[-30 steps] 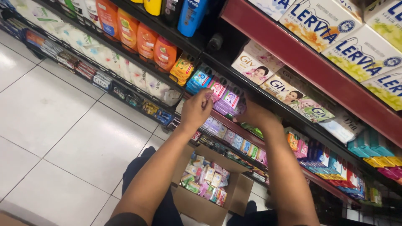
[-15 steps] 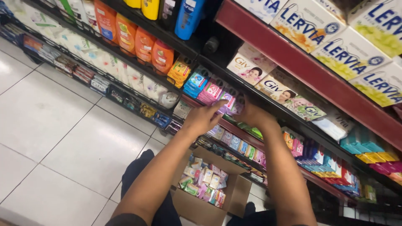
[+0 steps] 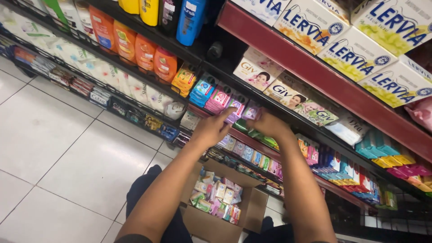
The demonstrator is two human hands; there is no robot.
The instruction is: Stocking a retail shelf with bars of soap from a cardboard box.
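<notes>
Between both hands [image 3: 211, 130] [image 3: 269, 125], purple soap packets [image 3: 243, 108]

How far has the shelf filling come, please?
Done: blue and pink soap packs already stand in a row on the shelf. In hand: the left hand and right hand are at the purple soap packs beside them. Left: the cardboard box on the floor holds many small packs.

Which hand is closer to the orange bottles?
Left. The left hand sits below and right of the orange bottles, at the purple soap packs; the right hand is farther right.
</notes>
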